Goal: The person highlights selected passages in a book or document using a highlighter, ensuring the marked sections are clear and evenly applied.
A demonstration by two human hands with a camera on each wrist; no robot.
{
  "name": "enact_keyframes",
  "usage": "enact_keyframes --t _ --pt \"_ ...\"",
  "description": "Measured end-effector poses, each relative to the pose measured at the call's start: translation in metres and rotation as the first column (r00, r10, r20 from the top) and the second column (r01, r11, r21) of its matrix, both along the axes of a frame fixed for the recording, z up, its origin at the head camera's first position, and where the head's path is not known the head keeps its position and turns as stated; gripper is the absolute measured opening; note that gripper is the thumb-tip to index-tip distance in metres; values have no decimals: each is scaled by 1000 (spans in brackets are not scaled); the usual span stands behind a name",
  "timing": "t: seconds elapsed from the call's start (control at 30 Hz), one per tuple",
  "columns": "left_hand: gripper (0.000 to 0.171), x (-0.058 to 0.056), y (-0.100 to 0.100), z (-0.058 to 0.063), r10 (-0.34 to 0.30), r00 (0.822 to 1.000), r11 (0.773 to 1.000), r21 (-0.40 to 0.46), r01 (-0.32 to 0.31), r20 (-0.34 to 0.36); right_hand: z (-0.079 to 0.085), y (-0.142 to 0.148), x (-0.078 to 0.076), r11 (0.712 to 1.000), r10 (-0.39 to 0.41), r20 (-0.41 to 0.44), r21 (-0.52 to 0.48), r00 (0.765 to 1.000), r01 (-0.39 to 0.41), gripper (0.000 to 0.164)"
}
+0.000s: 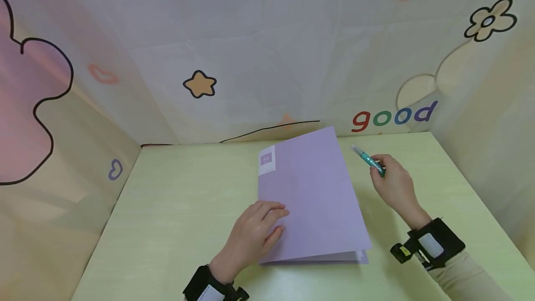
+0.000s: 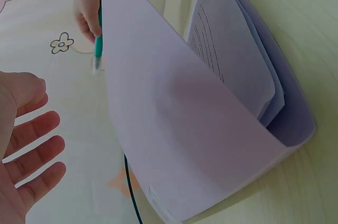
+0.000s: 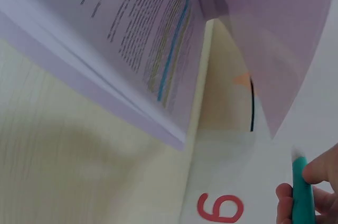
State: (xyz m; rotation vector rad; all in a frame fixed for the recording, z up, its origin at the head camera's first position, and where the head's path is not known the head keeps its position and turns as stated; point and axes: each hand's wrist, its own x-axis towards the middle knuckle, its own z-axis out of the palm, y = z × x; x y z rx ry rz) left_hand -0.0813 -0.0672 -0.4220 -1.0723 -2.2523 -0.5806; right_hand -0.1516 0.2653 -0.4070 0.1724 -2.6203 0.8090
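A purple folder (image 1: 309,199) stands on the table with its front cover partly raised over the pages inside. Printed sheets (image 3: 142,39) show under the cover in the right wrist view, with blue and yellowish marked lines. My left hand (image 1: 257,231) hovers by the folder's lower left side, its fingers spread and loosely bent, holding nothing. To the right of the folder, my right hand (image 1: 393,182) grips a teal highlighter (image 1: 368,158) between thumb and fingers. The highlighter's translucent end points up and left toward the cover's top right corner.
A white label (image 1: 267,161) is on the cover's upper left. The pale table (image 1: 188,208) meets a printed cloth backdrop (image 1: 251,50) at its back edge, and cloth walls rise at both sides. Each wrist wears a black strapped camera (image 1: 436,245).
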Motion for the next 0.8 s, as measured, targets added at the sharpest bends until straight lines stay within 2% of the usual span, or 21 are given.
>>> enact_keyframes --t 0.2,0.37,0.6,0.8 --pt "33 0 0 -1 -9 1000 1000 9 9 1 -13 13 -9 998 -56 57 -19 997 57 24" --pt "32 0 0 -1 -7 1000 1000 5 7 3 -28 19 -13 997 -81 61 -1 995 82 23" --pt "31 2 -3 -4 1 1000 1000 -2 -1 3 -50 27 -14 996 -83 119 -5 989 84 24" --pt "31 4 -4 -8 4 1000 1000 6 -4 6 -72 32 -14 996 -71 171 60 983 62 25"
